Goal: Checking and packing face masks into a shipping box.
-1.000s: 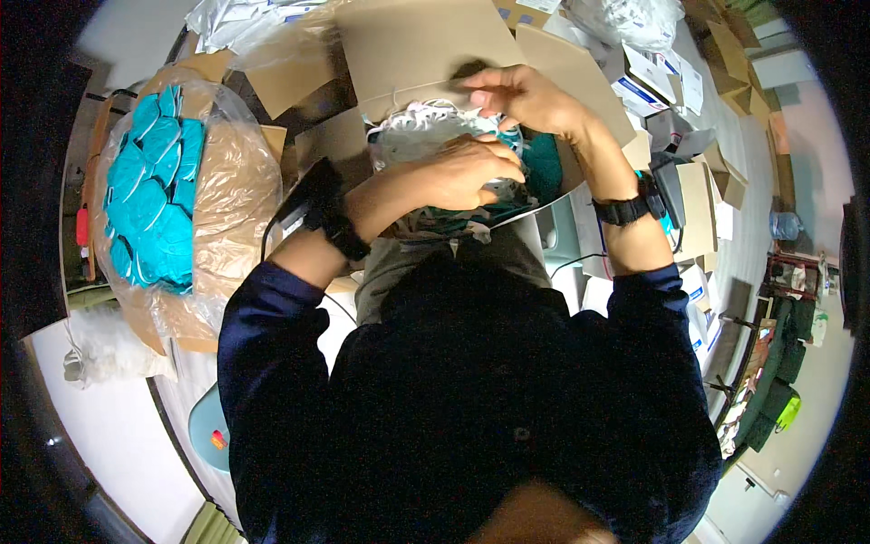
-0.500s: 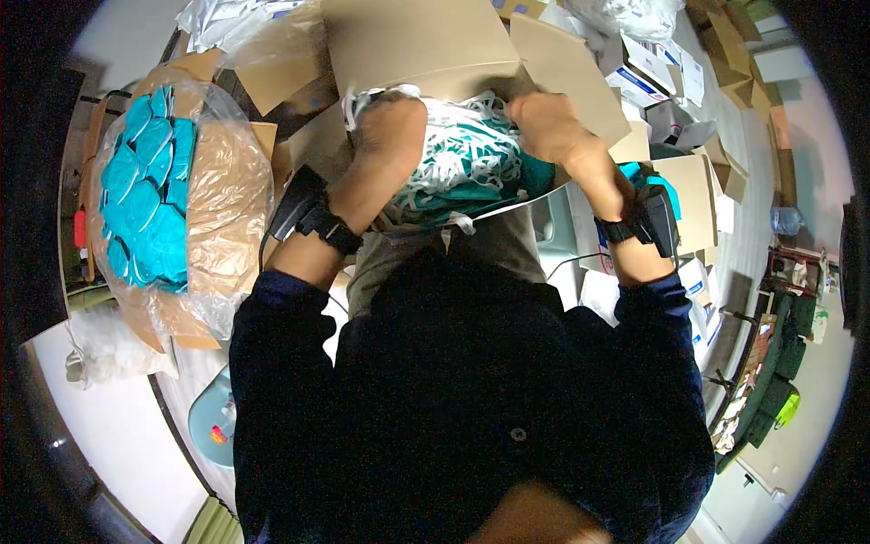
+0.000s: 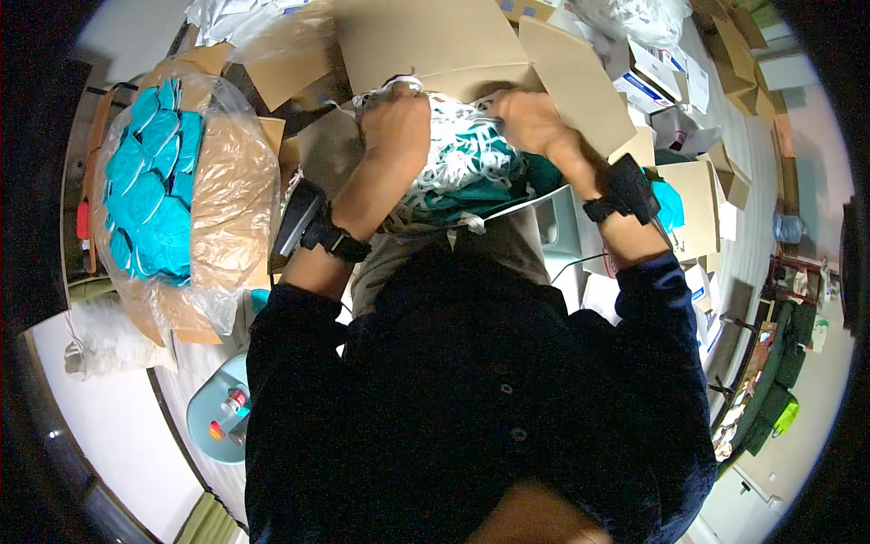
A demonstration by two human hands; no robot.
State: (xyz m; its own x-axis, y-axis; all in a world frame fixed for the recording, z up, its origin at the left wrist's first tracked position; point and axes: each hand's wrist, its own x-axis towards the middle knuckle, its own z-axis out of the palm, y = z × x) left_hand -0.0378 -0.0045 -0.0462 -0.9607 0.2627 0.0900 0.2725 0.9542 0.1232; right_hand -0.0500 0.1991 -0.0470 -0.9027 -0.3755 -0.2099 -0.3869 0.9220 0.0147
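Note:
An open cardboard box (image 3: 435,41) sits before me, filled with teal face masks (image 3: 467,204) whose white straps (image 3: 462,145) lie tangled on top. Over the left part of the pile, my left hand (image 3: 397,127) is closed, with a piece of white strap showing at its far side. At the far right of the pile my right hand (image 3: 527,122) is also closed; its fingertips are turned away, so what they pinch is hidden. Both wrists wear a black strap with a small device.
On the left stands a plastic-lined box (image 3: 231,190) with stacked teal masks. Further down, a pale blue stool (image 3: 213,412) carries a bottle. White and blue cartons (image 3: 645,77) and an open cardboard box (image 3: 693,213) crowd the right. A white sack (image 3: 113,340) lies at the left.
My right hand has shifted slightly left over the straps. My left hand stays closed over the left part of the pile. The whole view has tilted a little.

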